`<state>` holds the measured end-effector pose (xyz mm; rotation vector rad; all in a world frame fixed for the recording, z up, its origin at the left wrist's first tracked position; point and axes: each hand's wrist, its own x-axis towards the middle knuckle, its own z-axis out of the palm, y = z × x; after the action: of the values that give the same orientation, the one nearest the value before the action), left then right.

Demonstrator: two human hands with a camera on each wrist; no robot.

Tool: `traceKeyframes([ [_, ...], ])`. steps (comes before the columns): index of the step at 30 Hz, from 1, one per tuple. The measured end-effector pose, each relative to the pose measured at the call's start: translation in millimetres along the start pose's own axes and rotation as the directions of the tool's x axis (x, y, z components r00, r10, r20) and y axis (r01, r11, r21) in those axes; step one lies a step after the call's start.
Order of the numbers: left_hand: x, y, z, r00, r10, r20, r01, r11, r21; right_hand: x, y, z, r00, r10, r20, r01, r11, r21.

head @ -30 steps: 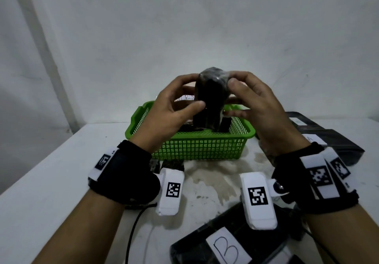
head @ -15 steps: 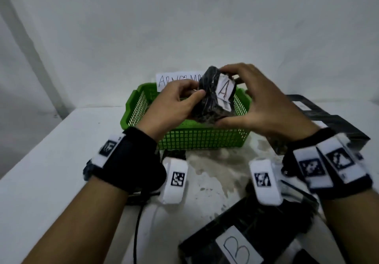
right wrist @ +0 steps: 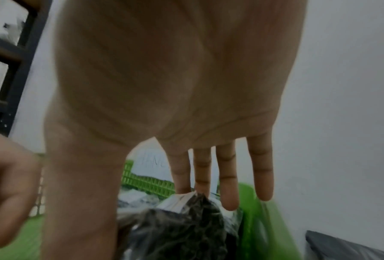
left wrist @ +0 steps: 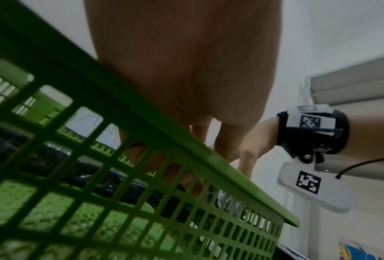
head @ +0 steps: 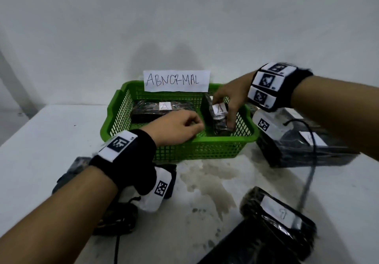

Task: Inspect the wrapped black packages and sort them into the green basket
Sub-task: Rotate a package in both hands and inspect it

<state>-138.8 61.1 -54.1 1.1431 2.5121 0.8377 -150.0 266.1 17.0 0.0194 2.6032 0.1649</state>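
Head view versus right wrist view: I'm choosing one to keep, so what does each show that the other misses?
Only the head view shows the ABNORMAL sign in full, the flat A-labelled package and the packages outside. Only the right wrist view shows a dark shelf frame. Both show the green basket and the right hand holding the upright package.

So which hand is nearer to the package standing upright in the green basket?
Right. The right hand holds the upright package from above, fingers on its top and side. The left hand rests over the basket's front rim, just beside it, apparently not touching.
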Motion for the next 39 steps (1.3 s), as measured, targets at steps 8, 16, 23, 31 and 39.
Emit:
traceKeyframes([
  [8,6.8,-8.2,2.8,0.997,-0.001,0.077,0.001,1.0,0.001,32.6,-0.1,22.9,0.998,-0.058,-0.01,0.052,0.94,-0.337],
  [16,5.8,-9.8,4.6,0.999,-0.009,0.053,0.013,0.997,-0.075,10.4,1.6,13.7,0.997,0.012,0.081,0.011,0.96,-0.281],
  [23,1.8,-8.1,4.0,0.999,0.003,-0.051,-0.011,0.988,-0.157,6.4,-1.4,14.5,0.999,0.028,-0.026,-0.034,0.957,-0.288],
  [31,-2.1,-5.7,3.9,0.994,0.0,-0.11,-0.017,0.989,-0.149,-2.7,14.5,29.6,0.973,-0.009,-0.231,-0.072,0.938,-0.338],
  [39,-22.0,35.8,0.8,0.973,0.067,-0.22,-0.087,0.993,-0.081,-88.2,1.6,6.8,0.879,-0.057,-0.473,0.092,0.994,0.052],
])
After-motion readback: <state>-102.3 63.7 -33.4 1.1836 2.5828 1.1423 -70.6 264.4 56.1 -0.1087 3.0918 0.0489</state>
